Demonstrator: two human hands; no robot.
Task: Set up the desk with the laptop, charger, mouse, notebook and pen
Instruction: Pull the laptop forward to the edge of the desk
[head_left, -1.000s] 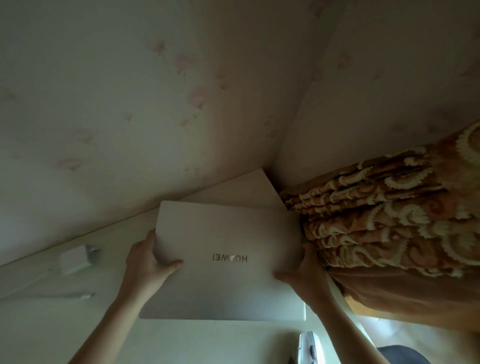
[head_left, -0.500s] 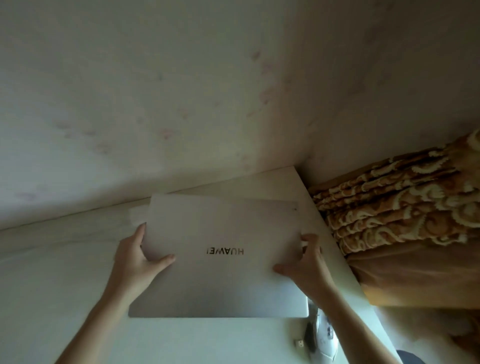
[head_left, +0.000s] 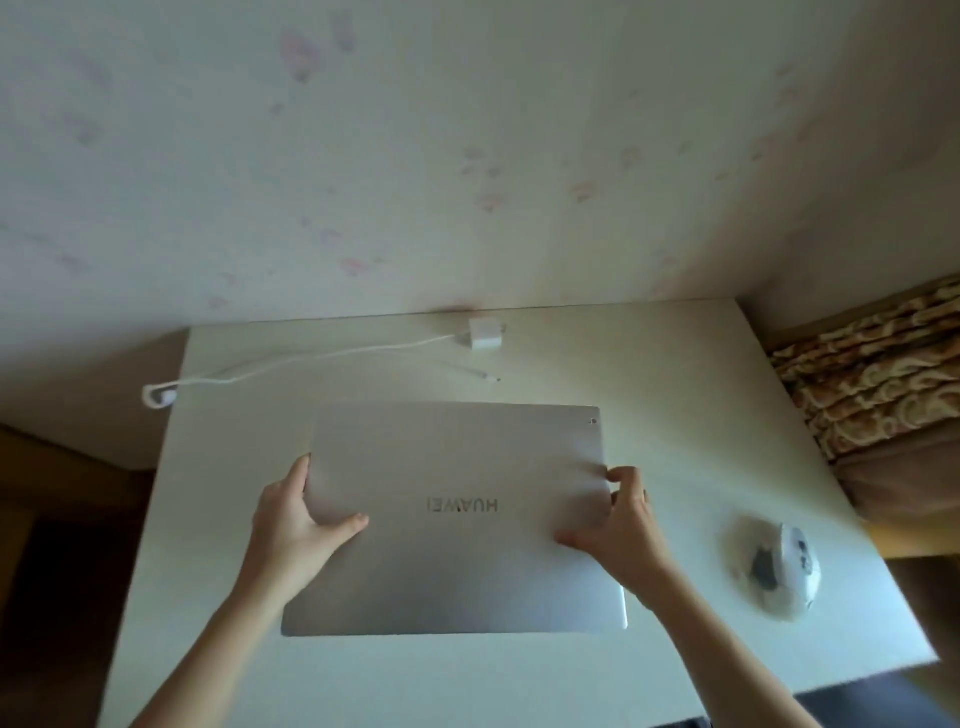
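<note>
A closed silver laptop (head_left: 457, 467) with its logo upside down lies over the middle of the white desk (head_left: 701, 415). My left hand (head_left: 296, 525) grips its left edge, thumb on the lid. My right hand (head_left: 621, 525) grips its right edge, thumb on the lid and fingers curled round the side. A white charger brick (head_left: 484, 333) sits at the desk's back edge; its white cable (head_left: 311, 358) trails left over the desk's corner, and the loose plug end (head_left: 480, 375) lies behind the laptop. A white and grey mouse (head_left: 779, 566) rests to the right of the laptop.
A pale wall with faint pink marks (head_left: 467, 156) rises directly behind the desk. A patterned orange and cream curtain (head_left: 878, 384) hangs at the right, beyond the desk's edge. Dark floor (head_left: 62, 545) shows to the left of the desk.
The view has swung and the laptop now sits nearer the desk's middle, away from the right corner. The charger and the whole mouse have come into view. Both hands keep their grip.
</note>
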